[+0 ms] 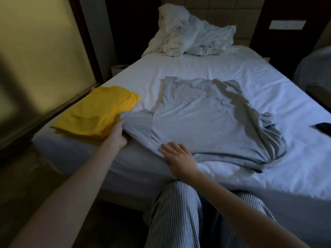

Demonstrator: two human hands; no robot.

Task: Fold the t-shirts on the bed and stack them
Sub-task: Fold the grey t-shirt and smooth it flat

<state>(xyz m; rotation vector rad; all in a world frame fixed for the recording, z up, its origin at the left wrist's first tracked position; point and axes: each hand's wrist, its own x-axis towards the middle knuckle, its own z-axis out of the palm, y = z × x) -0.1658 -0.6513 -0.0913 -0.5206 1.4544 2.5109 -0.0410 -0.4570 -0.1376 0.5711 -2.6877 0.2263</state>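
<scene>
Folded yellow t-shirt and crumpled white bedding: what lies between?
Bare white bed sheet separates the folded yellow t-shirt from the crumpled white bedding, in the head view.

Dim room: white-sheeted bed (179, 68), yellowish wall (44, 42) at left, padded headboard (223, 13) behind, dark floor (26, 176).

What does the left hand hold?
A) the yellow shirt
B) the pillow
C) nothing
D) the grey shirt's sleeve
D: the left hand grips the grey shirt by its sleeve, next to the folded yellow shirt.
</scene>
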